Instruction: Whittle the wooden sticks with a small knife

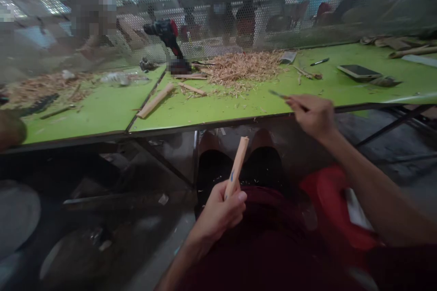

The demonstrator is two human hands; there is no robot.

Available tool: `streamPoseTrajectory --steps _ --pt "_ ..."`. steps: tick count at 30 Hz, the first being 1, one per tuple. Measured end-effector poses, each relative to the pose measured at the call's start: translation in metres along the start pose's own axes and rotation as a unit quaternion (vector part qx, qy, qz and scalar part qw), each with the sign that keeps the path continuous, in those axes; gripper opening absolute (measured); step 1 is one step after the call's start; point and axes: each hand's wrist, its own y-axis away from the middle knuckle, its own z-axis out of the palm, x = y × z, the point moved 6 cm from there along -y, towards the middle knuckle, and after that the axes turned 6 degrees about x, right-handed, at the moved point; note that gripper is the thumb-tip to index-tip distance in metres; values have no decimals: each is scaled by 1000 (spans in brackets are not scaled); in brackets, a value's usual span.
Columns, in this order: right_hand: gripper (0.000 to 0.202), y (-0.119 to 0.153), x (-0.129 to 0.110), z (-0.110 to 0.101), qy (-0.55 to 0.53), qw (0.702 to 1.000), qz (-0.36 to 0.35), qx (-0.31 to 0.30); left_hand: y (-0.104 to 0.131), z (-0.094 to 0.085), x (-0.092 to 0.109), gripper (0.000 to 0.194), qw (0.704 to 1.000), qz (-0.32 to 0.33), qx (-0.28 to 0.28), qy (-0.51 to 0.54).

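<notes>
My left hand is closed around the lower end of a pale wooden stick, held above my lap. The stick tilts a little to the right at its top and carries a blue mark. Over the front edge of the green table, my right hand grips a slim carving knife by its handle. The blade points left and is blurred. The knife and the stick are well apart.
On the green table lie a heap of wood shavings, a cordless drill, a wooden piece, a pen and a phone. A mesh screen rises behind. Another person's hand is at far left.
</notes>
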Motion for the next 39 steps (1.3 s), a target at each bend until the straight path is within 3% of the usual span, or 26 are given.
streamPoseTrajectory --steps 3,8,10,12,19,29,32,36,39 --pt "39 7 -10 -13 -61 997 35 26 -4 -1 2 63 1000 14 4 15" --pt "34 55 -98 10 -152 982 -74 -79 -11 2 1 67 1000 20 3 3" --pt "39 64 -117 18 -137 982 -109 -71 -11 0 1 69 999 33 16 -14" --pt "41 65 -121 23 -103 983 -139 -56 -9 -2 4 70 998 49 32 -31" --pt "36 53 -99 27 -37 978 -196 -67 -9 -5 7 69 996 39 57 -60" --pt "33 40 -97 22 -1 966 -250 -63 -6 -7 8 69 994 45 64 -75" --pt "35 20 -60 19 10 983 -172 -59 5 -8 3 69 994 34 50 -88" --pt "37 -5 -4 -15 -17 999 -6 42 12 -7 0 68 998 8 29 -57" --pt "30 4 -14 -32 -82 993 26 76 4 -2 2 67 1000 3 19 -12"
